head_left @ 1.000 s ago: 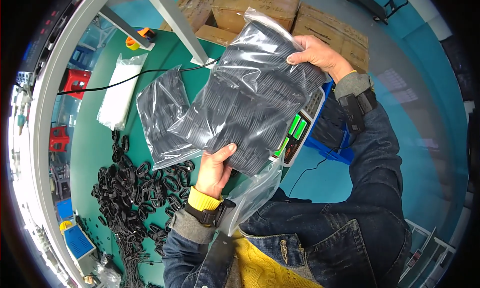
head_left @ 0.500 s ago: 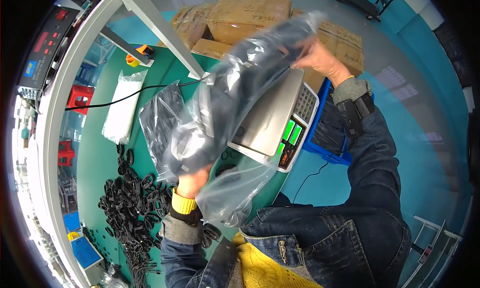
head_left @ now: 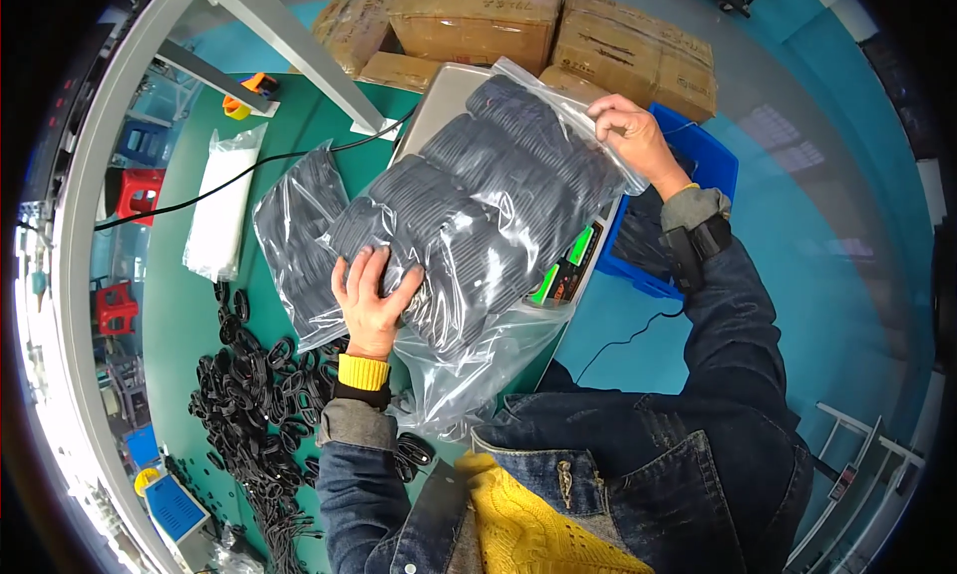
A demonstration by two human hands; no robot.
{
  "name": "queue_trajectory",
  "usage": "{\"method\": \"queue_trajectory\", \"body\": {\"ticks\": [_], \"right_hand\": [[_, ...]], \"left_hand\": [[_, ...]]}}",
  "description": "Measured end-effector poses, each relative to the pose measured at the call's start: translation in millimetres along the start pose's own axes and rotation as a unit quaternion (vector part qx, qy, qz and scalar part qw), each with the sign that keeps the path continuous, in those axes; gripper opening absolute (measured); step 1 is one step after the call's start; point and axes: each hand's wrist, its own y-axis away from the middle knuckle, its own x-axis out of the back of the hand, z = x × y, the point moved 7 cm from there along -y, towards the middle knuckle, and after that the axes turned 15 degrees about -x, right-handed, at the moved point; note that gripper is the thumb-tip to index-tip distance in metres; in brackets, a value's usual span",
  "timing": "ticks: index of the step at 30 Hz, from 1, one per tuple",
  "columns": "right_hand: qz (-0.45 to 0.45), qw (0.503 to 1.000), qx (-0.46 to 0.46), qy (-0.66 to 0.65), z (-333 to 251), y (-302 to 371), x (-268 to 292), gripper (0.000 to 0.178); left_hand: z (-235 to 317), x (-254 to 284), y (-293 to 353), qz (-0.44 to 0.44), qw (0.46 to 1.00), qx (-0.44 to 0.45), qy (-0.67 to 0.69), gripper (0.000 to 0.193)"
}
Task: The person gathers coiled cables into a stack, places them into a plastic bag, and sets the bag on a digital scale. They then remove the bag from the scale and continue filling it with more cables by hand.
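A large clear plastic bag [head_left: 478, 205], packed with rows of dark flat items, lies across the weighing scale [head_left: 449, 95], covering most of its platter. My left hand [head_left: 371, 310] rests on the bag's lower left part, fingers spread over the plastic. At the upper right, my right hand [head_left: 636, 140] pinches the edge of the bag's mouth between thumb and fingers. Beside the left hand lies another filled clear bag [head_left: 299, 240]. Below the big bag is a crumpled clear plastic sheet or bag [head_left: 464, 375]. The scale's green display [head_left: 580, 245] shows partly.
Black coiled cables [head_left: 249, 404] are heaped at the left on the green table [head_left: 179, 345]. A white packet [head_left: 227, 205], a black cord [head_left: 289, 155] and a metal post [head_left: 309, 45] stand farther off. Cardboard boxes [head_left: 478, 10] are behind; a blue crate [head_left: 720, 155] is at right.
The bag, earlier upright and blurred between my hands, now lies spread over the scale. My left hand has moved up from its bottom end to its top face; my right stays at the mouth.
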Motion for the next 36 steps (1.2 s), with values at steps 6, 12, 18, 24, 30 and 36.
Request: {"method": "queue_trajectory", "body": {"ticks": [6,12,18,24,30,36], "right_hand": [[0.032,0.999,0.008,0.032,7.3,4.1,7.6,0.01],[0.027,0.989,-0.147,0.024,-7.7,-2.6,4.2,0.012],[0.045,0.978,-0.178,0.098,-19.3,-15.5,-24.3,0.035],[-0.165,0.947,-0.276,-0.02,-17.5,-21.3,-39.8,0.036],[-0.091,0.956,-0.245,-0.133,-7.7,-16.7,-29.3,0.016],[-0.063,0.937,-0.264,-0.222,11.6,-12.3,-26.3,0.008]], "left_hand": [[-6.2,12.2,20.9,0.12,0.973,0.192,0.052,0.04],[-1.3,-13.3,72.2,0.273,0.685,0.524,0.427,0.046],[23.3,-26.3,36.7,0.246,0.422,0.606,0.628,0.052],[21.4,-33.7,31.5,0.225,0.493,0.557,0.629,0.059],[23.5,-39.1,35.2,0.247,0.441,0.559,0.658,0.064],[22.7,-40.2,33.0,0.238,0.436,0.561,0.662,0.062]]}}
